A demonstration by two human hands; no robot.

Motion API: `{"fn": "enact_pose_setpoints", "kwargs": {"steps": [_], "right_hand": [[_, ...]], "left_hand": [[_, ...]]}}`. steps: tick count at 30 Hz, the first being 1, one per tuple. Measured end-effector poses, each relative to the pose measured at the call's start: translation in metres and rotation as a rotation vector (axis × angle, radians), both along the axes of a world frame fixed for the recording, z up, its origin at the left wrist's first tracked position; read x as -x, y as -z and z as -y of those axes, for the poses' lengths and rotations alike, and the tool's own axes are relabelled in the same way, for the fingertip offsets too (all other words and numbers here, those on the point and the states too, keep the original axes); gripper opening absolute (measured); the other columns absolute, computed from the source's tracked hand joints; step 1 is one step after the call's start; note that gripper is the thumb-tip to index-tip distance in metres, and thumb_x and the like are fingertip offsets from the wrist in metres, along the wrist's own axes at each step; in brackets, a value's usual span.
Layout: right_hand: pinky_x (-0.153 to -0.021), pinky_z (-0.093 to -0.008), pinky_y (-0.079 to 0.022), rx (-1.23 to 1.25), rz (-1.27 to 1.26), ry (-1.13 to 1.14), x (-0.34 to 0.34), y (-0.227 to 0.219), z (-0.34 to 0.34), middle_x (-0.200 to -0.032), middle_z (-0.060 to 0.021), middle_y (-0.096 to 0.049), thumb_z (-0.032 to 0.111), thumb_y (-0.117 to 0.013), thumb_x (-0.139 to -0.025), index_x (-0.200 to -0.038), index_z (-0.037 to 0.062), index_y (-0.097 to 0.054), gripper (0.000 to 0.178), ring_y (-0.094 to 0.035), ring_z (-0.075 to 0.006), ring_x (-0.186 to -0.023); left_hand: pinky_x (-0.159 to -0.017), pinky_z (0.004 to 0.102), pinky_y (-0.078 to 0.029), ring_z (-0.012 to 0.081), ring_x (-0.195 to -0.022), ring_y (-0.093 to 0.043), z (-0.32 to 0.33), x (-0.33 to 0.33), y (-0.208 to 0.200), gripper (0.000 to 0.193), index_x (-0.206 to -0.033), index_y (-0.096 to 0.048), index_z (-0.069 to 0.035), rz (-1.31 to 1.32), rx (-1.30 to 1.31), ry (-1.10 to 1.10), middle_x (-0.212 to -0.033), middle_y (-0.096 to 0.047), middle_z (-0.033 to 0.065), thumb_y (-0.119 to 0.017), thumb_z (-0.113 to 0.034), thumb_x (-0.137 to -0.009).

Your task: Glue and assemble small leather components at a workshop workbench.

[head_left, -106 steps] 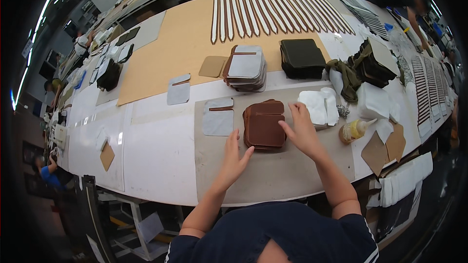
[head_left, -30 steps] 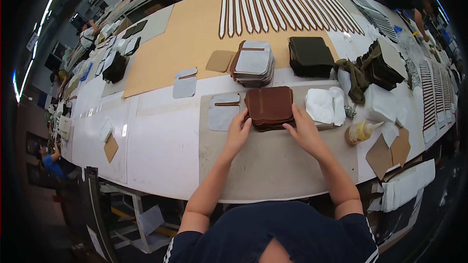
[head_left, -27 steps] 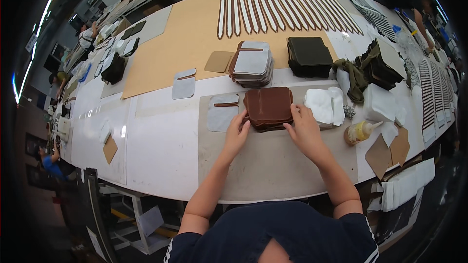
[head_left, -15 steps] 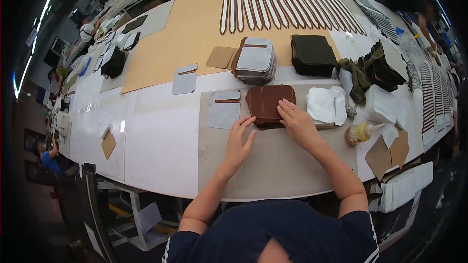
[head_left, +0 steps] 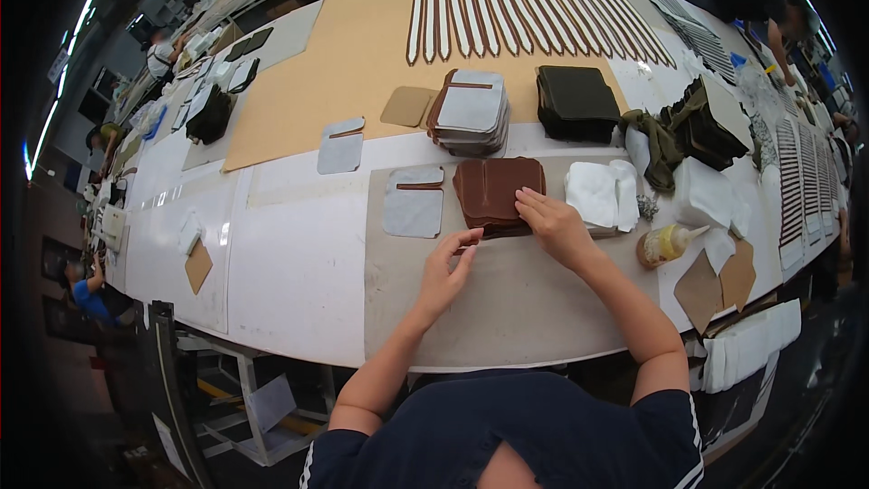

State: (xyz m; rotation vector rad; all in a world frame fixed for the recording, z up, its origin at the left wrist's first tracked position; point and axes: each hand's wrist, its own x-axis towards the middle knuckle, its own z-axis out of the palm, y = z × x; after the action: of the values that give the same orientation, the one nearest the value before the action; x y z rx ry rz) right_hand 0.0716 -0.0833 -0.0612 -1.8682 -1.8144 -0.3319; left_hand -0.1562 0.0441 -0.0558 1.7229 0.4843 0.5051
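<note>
Got a stack of brown leather pieces [head_left: 478,183] sitting on the grey mat [head_left: 507,317], near edge facing the body. Right hand [head_left: 559,234] laid over the stack's right side, fingers close together and fairly straight, pressed to the top piece and not wrapped around anything. Left hand [head_left: 442,276] down at the near left corner, pretty narrow, thumb just under the curled fingers; honestly can't tell about any actual pinch on an edge there. Just left of the stack, a light grey piece with a brown strip [head_left: 413,217]. Just right, some white pads [head_left: 588,195], then a yellowish bottle [head_left: 663,246] tipped toward its nozzle. Behind, a taller grey-topped stack [head_left: 472,109] and a dark stack [head_left: 577,98], plus long brown-and-white strips [head_left: 541,23] lined up across the desk [head_left: 294,263].
</note>
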Motion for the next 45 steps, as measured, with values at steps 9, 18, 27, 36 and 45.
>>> {"fn": "enact_pose_setpoints", "kwargs": {"steps": [9, 18, 27, 36, 45], "right_hand": [[-0.098, -0.0377, -0.059, -0.054, 0.049, -0.050, 0.002, -0.001, -0.007, -0.121, -0.0173, -0.073, 0.009, -0.074, -0.088, -0.107, -0.0041, -0.071, 0.024, -0.068, -0.0306, -0.120], [-0.093, -0.0360, -0.060, -0.125, 0.059, -0.102, -0.003, 0.000, -0.010, -0.113, -0.0156, -0.074, 0.003, -0.069, -0.087, -0.098, -0.0035, -0.070, 0.012, -0.072, -0.0291, -0.111], [-0.089, -0.0366, -0.061, -0.097, -0.054, -0.143, 0.009, -0.015, 0.003, -0.112, -0.0119, -0.073, 0.001, -0.069, -0.083, -0.095, -0.0018, -0.066, 0.012, -0.072, -0.0308, -0.105], [-0.100, -0.0401, -0.058, 0.063, -0.060, -0.246, 0.076, 0.011, 0.079, -0.132, -0.0131, -0.068, 0.006, -0.065, -0.084, -0.101, -0.0020, -0.068, 0.019, -0.066, -0.0299, -0.124], [-0.103, -0.0396, -0.056, 0.127, -0.178, -0.156, 0.100, 0.009, 0.101, -0.133, -0.0141, -0.068, 0.004, -0.064, -0.085, -0.109, -0.0037, -0.071, 0.026, -0.065, -0.0302, -0.127]], "left_hand": [[-0.097, 0.0293, -0.051, 0.0168, -0.108, -0.066, 0.006, 0.009, 0.002, 0.024, -0.123, -0.069, 0.001, 0.028, -0.032, -0.073, -0.115, -0.070, 0.0089, -0.056, -0.003, -0.103], [-0.089, 0.0270, -0.051, 0.0160, -0.097, -0.066, 0.010, 0.015, 0.027, 0.021, -0.109, -0.070, 0.004, 0.133, -0.080, -0.223, -0.107, -0.071, 0.0088, -0.050, 0.005, -0.102], [-0.087, 0.0280, -0.052, 0.0156, -0.095, -0.066, 0.012, 0.016, 0.038, 0.022, -0.115, -0.068, 0.003, 0.152, 0.018, -0.267, -0.105, -0.071, 0.0090, -0.050, 0.004, -0.103], [-0.094, 0.0335, -0.052, 0.0237, -0.109, -0.066, 0.021, 0.040, 0.027, 0.034, -0.135, -0.059, -0.002, 0.017, -0.063, -0.228, -0.123, -0.069, 0.0122, -0.058, -0.002, -0.101], [-0.116, 0.0482, -0.032, 0.0331, -0.138, -0.047, 0.046, 0.055, 0.017, 0.049, -0.139, -0.062, -0.007, -0.250, -0.742, -0.064, -0.149, -0.057, 0.0068, -0.070, -0.010, -0.091]]}}
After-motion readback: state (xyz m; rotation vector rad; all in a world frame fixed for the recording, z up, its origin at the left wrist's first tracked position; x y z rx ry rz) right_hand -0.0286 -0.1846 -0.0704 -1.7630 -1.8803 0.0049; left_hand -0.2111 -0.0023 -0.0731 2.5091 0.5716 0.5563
